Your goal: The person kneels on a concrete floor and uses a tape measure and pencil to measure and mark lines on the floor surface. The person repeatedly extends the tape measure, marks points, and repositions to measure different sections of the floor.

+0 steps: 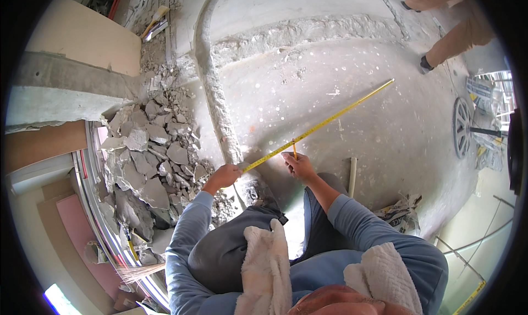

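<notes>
A yellow tape measure blade (pixel 335 116) stretches straight out over the grey floor, from my left hand toward the far right. My left hand (pixel 223 177) is closed around its near end; the tape's case is hidden or cannot be made out there. Just right of it, my right hand (pixel 298 166) pinches a short orange pencil (pixel 295 149). The pencil's upper end meets the tape's lower edge, or lies very close to it. Beneath my left hand runs a rough groove (pixel 217 111) chiselled into the concrete.
Broken concrete rubble (pixel 143 166) is heaped at left, beside boards and long rails. A short pale pipe (pixel 352 176) and a crumpled bag (pixel 400 213) lie to my right. Farther right is a grey spoked wheel-like thing (pixel 461 128). Another person's legs (pixel 459 43) show at far right.
</notes>
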The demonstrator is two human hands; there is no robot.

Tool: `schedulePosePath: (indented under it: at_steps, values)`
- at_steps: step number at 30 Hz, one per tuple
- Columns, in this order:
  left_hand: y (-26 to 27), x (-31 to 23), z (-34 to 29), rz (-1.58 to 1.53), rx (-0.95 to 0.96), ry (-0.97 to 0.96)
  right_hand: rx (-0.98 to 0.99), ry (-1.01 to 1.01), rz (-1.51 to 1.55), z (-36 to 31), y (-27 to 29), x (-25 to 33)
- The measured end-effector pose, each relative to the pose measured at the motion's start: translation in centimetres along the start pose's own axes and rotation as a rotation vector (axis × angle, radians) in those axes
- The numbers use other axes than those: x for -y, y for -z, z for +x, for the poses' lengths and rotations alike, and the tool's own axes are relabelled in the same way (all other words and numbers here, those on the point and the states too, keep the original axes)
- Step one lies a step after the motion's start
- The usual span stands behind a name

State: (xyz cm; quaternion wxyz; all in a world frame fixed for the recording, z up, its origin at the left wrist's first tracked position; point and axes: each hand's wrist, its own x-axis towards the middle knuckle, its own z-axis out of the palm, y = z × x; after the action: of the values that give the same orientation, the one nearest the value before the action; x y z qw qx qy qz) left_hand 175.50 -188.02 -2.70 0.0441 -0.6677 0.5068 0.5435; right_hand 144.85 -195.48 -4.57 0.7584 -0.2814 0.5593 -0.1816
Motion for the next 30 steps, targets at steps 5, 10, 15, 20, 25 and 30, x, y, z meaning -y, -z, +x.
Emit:
schedulePosePath:
  at_steps: [5, 10, 15, 20, 25, 30]
  values:
    - [-0.2, -0.9, -0.1, 0.021, -0.017, -0.081, -0.029, -0.035, -0.041, -0.2, -0.1, 0.5]
    - [-0.4, -1.4, -0.4, -0.018, -0.038, -0.143, 0.013, 0.002, -0.022, 0.0, 0.2, 0.1]
    - [-1.3, 0.2, 1.2, 0.172, 0.084, -0.145, 0.035, 0.194, -0.221, 1.6, 0.7, -2.2]
    - [-1.6, -0.3, 2.1, 0.012, 0.029, -0.047, -0.005, 0.039, 0.013, 2.1, 0.5, -2.1]
    - [-1.1, -1.7, 1.4, -0.149, 0.024, 0.031, -0.093, 0.028, 0.103, 0.2, -0.8, 0.5]
    - [-0.4, 0.1, 2.1, -0.056, -0.061, -0.076, -0.250, 0.065, 0.213, 2.6, 0.9, 2.3]
